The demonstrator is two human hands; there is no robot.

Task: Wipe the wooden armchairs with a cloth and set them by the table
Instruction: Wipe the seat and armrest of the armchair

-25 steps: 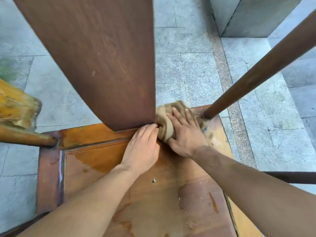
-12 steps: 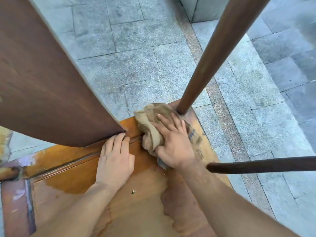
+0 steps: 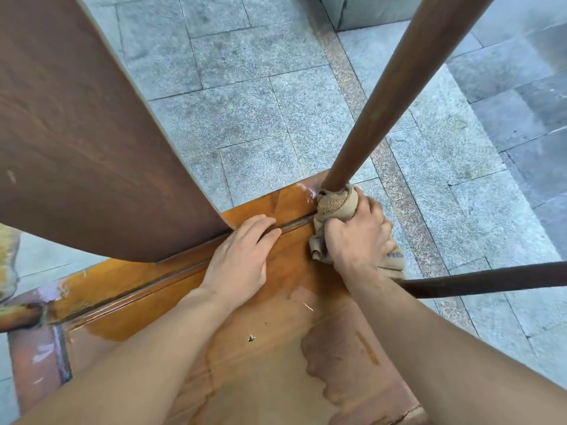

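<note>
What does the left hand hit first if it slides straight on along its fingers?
Likely the cloth bunched at the chair post; the left hand lies flat on the seat, fingers pointing that way. Depth unclear.

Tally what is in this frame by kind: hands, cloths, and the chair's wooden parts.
Hands: 2, left hand and right hand
Cloths: 1, cloth
Seats: 1, seat
Backrest panels: 1, backrest
Round rails: 2, post and armrest rail
Total: 7

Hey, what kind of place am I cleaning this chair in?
Probably an outdoor paved yard or patio. The wooden chair stands on grey stone paving slabs, a stone step or wall base rises at the far edge, and the light looks like daylight.
</note>
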